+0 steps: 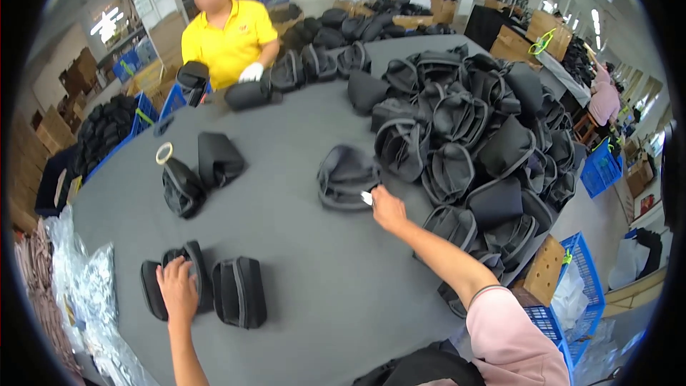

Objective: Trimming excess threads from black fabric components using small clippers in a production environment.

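The left hand (179, 289), fingers spread, lay over a black case (152, 293) at lower left, where a lopsided push could have tipped it. Farther right, the right hand (389, 209) pinched a small pale tool (367, 198) by an open black pouch (346, 180); a slip might have scratched its fabric.

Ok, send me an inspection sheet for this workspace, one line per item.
Surface: broad grey table.
Things at hand: black case under the left hand; blurred black case by the right hand.
Clutter: heaped black cases at right; pale yellow ring at left; clear plastic wrap along the left edge.
Hands: left fingers over its case, grip unclear; right holds a small white-tipped tool, type unclear.
Cables: nothing seen on the table.
Surroundings: co-worker in yellow opposite; blue crate lower right.
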A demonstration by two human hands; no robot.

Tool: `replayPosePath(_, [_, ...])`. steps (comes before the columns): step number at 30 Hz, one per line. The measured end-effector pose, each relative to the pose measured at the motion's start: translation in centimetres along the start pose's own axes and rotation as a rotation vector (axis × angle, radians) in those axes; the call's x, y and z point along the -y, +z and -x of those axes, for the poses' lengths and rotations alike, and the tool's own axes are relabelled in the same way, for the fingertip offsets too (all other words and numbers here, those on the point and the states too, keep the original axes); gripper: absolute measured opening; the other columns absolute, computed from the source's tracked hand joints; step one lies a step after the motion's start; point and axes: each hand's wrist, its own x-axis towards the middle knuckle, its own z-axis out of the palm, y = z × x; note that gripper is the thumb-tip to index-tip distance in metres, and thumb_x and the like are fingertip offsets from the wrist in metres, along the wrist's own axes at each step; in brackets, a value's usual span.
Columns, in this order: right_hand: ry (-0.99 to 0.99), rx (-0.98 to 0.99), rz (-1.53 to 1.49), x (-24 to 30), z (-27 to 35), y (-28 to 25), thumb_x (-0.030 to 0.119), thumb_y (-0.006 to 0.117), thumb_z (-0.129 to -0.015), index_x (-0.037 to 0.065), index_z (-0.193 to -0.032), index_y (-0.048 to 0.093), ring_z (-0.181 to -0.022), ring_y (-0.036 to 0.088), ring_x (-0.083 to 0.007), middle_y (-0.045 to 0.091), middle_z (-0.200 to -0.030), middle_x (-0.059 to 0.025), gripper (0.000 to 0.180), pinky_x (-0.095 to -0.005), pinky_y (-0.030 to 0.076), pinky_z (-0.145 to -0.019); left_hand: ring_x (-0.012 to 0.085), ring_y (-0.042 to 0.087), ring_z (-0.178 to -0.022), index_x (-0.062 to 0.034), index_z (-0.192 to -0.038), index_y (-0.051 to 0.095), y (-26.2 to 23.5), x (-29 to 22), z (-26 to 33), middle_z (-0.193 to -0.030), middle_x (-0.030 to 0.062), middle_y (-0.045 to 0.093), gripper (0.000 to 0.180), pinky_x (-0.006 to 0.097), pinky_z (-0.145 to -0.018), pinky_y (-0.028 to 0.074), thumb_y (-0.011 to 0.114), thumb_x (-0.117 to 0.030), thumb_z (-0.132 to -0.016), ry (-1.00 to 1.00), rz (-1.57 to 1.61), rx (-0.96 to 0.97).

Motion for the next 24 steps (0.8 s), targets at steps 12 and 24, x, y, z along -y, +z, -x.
replayPosePath(12, [-0.542, 0.007, -0.195, 2.9, 13.7, -7.2, 0.021, 0.062, -0.077, 0.006, -0.069, 0.056, -0.064, 0.056, -0.0278, 0.054, -0.066, -0.008, 0.018, -0.0391, 0.043, -0.053, 0.0263, 0.053, -0.096, -0.0051, -0.101, 0.057, 2.0, -25.2, 3.9, -0.095, 0.0106, 0.057, 0.043, 0.044, -0.097, 0.033, 0.056, -0.044, -0.081, 1.044, 0.362, 0.235])
replayPosePath(24, [0.492, 0.175, -1.201, 1.9, 26.0, -6.4, 0.018, 0.049, -0.094, 0.002, -0.099, 0.057, -0.081, 0.062, -0.0141, 0.062, -0.094, -0.01, 0.018, -0.0208, 0.048, -0.059, 0.0314, 0.055, -0.086, -0.0005, -0.094, 0.06, 3.3, -29.3, 11.4, -0.087, 0.0142, 0.058, 0.036, 0.039, -0.072, 0.045, 0.063, -0.034, -0.082, 0.009, 0.777, 0.213])
